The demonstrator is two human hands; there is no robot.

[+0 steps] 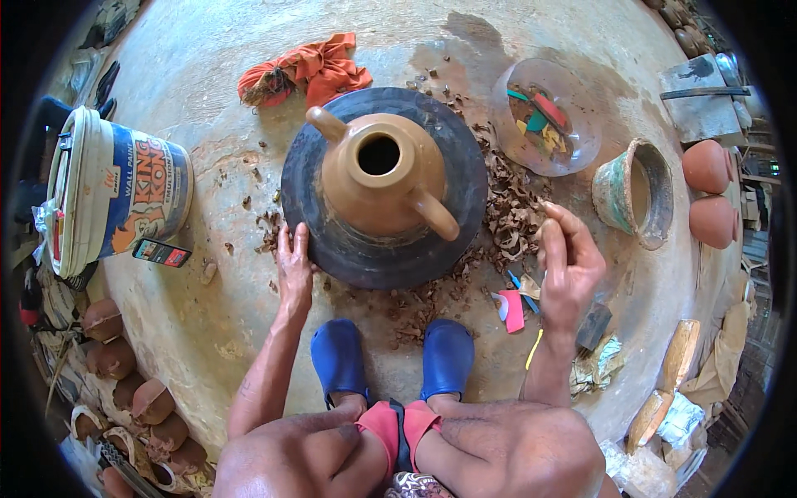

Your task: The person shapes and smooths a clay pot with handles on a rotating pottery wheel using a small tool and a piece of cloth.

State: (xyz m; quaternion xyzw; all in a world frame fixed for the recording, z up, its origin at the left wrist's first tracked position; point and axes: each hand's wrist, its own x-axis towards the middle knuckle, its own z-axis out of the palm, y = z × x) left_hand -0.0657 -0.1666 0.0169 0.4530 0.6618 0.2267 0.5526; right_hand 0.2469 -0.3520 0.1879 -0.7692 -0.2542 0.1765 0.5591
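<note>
A brown clay pot (386,191) with a round dark mouth and two stubby arms sticking out stands upright on a dark round turntable (315,232). My left hand (294,264) is at the turntable's near left edge, fingers stretched out and holding nothing. To the right, my right hand (571,257) is raised over the floor, apart from the pot, its fingers curled together in a pinch. Whatever is between those fingertips is too small to name. Curled clay shavings (510,203) lie thickly between the turntable and my right hand.
Beyond the shavings is a clear basin (506,145) with colourful scraps; a crusted bucket (614,195) stands further right. An orange cloth (324,70) lies behind the turntable. On the left are a paint bucket (124,183), a phone (162,252) and several clay pots (154,402).
</note>
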